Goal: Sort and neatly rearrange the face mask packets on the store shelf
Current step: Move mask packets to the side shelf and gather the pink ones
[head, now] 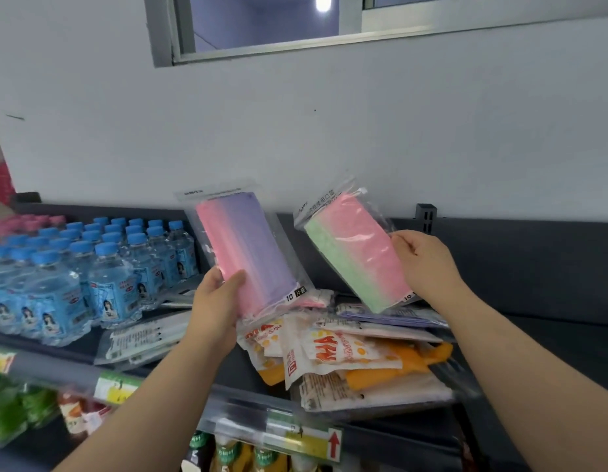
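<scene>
My left hand (216,301) grips the lower edge of a pink-and-purple mask packet (248,247), held upright above the dark top shelf (534,338). My right hand (425,262) holds a pink-and-green mask packet (355,250) by its right edge, tilted to the left. Below both lies a loose heap of mask packets: orange-and-white printed ones (343,352), a purple one (391,316) and clear ones with white masks (142,338) to the left.
Rows of blue-capped water bottles (91,267) fill the shelf's left part. A grey wall (295,131) with a window rises behind. Price tags run along the shelf's front rail (261,424), with drink bottles (234,454) on the shelf below.
</scene>
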